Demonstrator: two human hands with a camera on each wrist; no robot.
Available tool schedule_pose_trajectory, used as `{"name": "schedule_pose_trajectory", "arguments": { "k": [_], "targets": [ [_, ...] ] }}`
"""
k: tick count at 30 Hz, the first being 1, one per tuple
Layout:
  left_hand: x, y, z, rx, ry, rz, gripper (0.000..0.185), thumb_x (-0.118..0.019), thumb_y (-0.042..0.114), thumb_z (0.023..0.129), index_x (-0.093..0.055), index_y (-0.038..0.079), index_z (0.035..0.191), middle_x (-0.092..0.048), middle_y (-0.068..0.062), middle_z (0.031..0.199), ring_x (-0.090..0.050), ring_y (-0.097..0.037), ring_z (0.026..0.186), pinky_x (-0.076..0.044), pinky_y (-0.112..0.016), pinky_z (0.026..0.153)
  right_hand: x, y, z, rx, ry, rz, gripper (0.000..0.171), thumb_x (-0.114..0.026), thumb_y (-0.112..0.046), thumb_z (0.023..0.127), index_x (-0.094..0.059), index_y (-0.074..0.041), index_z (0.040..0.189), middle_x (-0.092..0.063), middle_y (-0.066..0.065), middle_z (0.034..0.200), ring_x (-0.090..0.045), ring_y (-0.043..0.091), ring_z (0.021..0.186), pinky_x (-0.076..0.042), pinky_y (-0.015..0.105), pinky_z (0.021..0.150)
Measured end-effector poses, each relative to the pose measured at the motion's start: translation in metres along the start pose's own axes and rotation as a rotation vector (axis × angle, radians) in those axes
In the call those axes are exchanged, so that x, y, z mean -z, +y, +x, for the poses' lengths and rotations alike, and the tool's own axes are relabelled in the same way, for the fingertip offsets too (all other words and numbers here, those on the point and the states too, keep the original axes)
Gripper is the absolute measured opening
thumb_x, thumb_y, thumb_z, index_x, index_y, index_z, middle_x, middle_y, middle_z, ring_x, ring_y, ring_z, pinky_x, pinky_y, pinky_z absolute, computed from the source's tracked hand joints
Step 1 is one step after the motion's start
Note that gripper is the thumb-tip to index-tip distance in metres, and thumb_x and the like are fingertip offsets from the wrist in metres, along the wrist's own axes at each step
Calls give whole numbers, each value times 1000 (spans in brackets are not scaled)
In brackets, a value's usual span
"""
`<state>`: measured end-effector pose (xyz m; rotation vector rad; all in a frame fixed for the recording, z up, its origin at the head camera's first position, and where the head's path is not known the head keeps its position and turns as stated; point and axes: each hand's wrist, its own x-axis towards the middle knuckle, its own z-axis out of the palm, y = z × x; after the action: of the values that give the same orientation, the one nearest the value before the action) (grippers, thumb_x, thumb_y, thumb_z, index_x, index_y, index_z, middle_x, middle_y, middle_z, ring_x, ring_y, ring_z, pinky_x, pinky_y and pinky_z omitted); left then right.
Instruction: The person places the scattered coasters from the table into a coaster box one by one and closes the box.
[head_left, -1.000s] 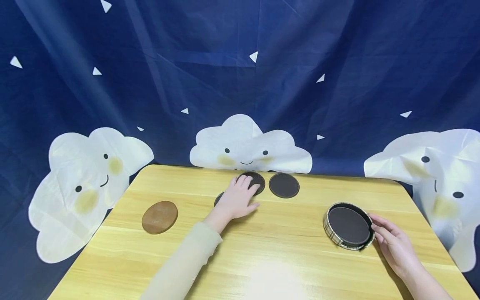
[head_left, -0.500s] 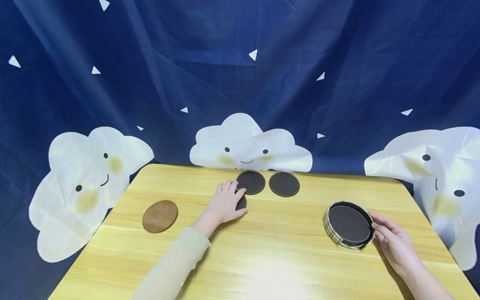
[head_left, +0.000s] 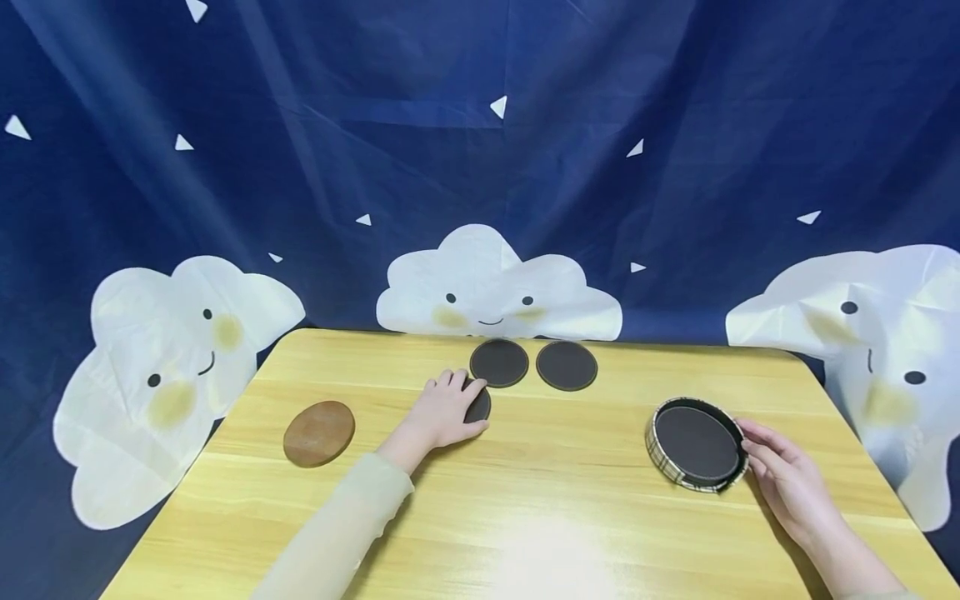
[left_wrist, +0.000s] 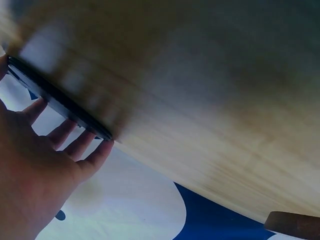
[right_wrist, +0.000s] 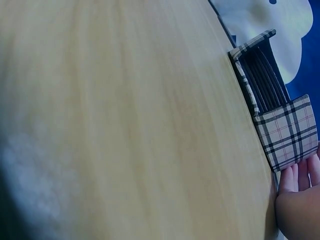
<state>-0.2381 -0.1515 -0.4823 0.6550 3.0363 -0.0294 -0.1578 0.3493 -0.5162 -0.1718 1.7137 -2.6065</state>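
My left hand (head_left: 441,410) lies over a round black coaster (head_left: 480,407) left of the table's middle, fingers spread to its edge. In the left wrist view the fingertips and thumb sit at the rim of that coaster (left_wrist: 60,97), seen edge-on close over the wood. At the right, my right hand (head_left: 791,479) holds the side of a round plaid coaster holder (head_left: 660,460). A black disc shows from above inside it. Through the notch in the plaid wall, the right wrist view shows several dark coasters (right_wrist: 263,82) stacked.
Two more black coasters, a left one (head_left: 499,363) and a right one (head_left: 567,365), lie side by side near the table's back edge. A brown round disc (head_left: 318,433) lies at the left. Behind the wooden table (head_left: 525,492) hangs a blue cloud-print curtain (head_left: 420,167).
My left hand has drawn back leftward from the far black coaster and taken hold of the nearer one, uncovering the far coaster. The right hand and the holder stay in place.
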Motion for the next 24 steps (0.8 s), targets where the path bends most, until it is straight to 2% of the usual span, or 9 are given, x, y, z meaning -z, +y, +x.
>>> {"name": "schedule_pose_trajectory", "arguments": {
  "k": [5, 14, 18, 24],
  "targets": [
    [2, -1, 1, -3, -13, 12, 77, -66, 61, 93, -50, 20, 156, -52, -21, 147, -50, -40, 135, -47, -56, 102, -2, -1, 1, -1, 17, -24, 51, -40, 11, 107, -79, -20, 121, -76, -12, 118, -63, -1, 89, -49, 12, 83],
    [10, 3, -1, -20, -7, 39, 78, -67, 60, 89, -52, 18, 153, -52, -20, 149, -50, -40, 135, -47, -56, 101, -2, -1, 2, 8, 4, -8, 51, -40, 11, 107, -79, -18, 122, -77, -11, 120, -65, -1, 94, -50, 11, 85],
    [13, 5, -1, -37, -2, 59, 77, -65, 61, 89, -52, 19, 153, -50, -19, 152, -50, -40, 137, -47, -57, 102, -1, -1, 1, 9, -3, -4, 52, -39, 11, 107, -78, -18, 122, -77, -11, 121, -69, -2, 104, -51, 11, 89],
    [18, 10, 4, -92, 31, 81, 73, -63, 61, 89, -53, 21, 149, -51, -17, 146, -51, -37, 131, -46, -55, 98, 1, 0, 0, 3, -10, -9, 53, -38, 12, 107, -78, -18, 123, -76, -11, 121, -69, -2, 105, -52, 11, 89]
  ]
}}
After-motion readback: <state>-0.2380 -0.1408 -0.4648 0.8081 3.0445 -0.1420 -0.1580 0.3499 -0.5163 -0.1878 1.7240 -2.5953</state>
